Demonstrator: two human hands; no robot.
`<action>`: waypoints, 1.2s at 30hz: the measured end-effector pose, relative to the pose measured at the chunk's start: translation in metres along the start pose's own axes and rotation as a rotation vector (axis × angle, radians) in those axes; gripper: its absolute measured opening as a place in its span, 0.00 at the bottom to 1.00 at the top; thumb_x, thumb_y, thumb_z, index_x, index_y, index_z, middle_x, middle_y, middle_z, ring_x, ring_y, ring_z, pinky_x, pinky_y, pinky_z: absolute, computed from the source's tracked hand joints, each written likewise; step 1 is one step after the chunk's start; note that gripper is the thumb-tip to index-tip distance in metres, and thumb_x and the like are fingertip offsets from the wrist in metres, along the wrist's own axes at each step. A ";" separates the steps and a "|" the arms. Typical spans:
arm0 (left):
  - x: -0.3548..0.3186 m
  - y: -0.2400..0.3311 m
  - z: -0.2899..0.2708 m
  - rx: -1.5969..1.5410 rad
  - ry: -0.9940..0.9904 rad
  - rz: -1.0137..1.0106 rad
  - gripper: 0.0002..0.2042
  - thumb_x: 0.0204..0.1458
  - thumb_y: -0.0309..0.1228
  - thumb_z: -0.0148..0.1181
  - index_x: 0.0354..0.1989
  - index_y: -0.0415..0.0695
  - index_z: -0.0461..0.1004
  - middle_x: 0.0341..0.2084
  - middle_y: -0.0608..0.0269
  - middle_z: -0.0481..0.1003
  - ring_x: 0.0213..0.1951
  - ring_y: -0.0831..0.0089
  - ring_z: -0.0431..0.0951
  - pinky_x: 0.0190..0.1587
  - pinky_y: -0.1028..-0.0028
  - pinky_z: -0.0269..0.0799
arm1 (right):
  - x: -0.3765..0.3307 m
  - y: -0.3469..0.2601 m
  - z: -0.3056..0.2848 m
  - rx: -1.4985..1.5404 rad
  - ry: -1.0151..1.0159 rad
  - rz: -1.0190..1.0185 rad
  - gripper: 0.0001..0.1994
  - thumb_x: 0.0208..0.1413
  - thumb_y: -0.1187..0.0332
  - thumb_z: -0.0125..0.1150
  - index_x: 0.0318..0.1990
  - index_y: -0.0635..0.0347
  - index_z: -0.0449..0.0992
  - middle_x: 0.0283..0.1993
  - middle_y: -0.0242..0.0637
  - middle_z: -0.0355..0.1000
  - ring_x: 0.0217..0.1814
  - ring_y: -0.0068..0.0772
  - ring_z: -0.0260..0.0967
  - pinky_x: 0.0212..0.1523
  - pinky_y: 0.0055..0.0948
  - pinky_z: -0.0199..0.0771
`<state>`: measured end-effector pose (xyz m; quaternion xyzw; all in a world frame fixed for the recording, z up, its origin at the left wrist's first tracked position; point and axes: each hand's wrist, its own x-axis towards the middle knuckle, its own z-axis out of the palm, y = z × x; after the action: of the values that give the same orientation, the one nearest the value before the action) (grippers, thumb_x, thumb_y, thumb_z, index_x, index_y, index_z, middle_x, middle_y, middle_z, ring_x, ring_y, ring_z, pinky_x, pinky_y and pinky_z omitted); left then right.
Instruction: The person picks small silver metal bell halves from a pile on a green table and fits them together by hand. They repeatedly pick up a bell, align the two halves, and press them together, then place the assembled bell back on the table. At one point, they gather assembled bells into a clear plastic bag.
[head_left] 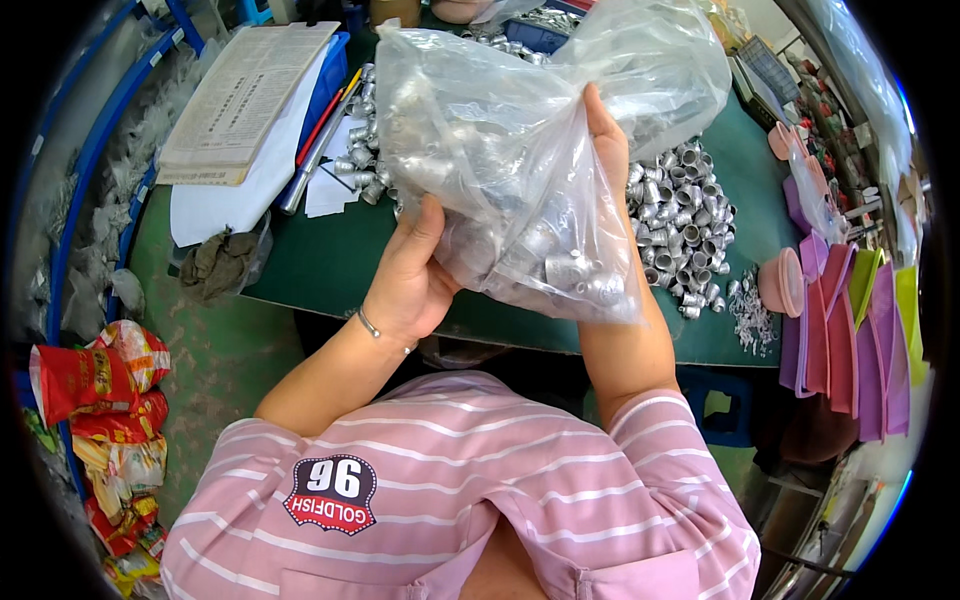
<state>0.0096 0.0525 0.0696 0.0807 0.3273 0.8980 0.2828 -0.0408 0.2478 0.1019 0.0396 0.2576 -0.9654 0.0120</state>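
Diagonally runs long axis of clear bag (510, 165), flared end away-right; left fingers (428, 222) half-curled holding side, right fingers (601, 115) pinching neck.

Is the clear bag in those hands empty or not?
Not empty: silvery metal pieces show through the lower part of the clear bag.

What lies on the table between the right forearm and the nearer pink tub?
In the head view, a pile of silvery metal parts lies nearer the right forearm, then small silvery bits beside the pink tub.
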 end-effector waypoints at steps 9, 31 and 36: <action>-0.011 0.010 -0.012 -0.010 0.005 0.055 0.34 0.55 0.52 0.54 0.64 0.47 0.52 0.58 0.63 0.63 0.58 0.67 0.66 0.57 0.63 0.68 | 0.013 0.017 0.005 0.023 -0.038 0.032 0.20 0.63 0.55 0.46 0.46 0.66 0.71 0.40 0.47 0.74 0.40 0.44 0.73 0.43 0.41 0.74; -0.053 -0.002 -0.041 0.361 -0.010 0.061 0.51 0.31 0.31 0.79 0.64 0.42 0.50 0.56 0.62 0.62 0.59 0.71 0.60 0.62 0.67 0.56 | -0.007 0.032 -0.042 -0.459 -0.269 -0.074 0.11 0.60 0.71 0.50 0.44 0.69 0.74 0.41 0.39 0.74 0.40 0.30 0.72 0.42 0.28 0.73; -0.077 0.001 -0.065 0.326 0.112 0.166 0.43 0.35 0.22 0.74 0.63 0.42 0.54 0.54 0.62 0.66 0.56 0.71 0.65 0.59 0.68 0.61 | 0.011 0.074 -0.038 -0.899 -0.162 -0.250 0.14 0.63 0.68 0.51 0.48 0.70 0.73 0.47 0.36 0.72 0.48 0.27 0.70 0.50 0.25 0.69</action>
<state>0.0512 -0.0262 0.0228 0.1020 0.4761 0.8563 0.1721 -0.0458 0.2021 0.0313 -0.0762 0.6510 -0.7522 -0.0685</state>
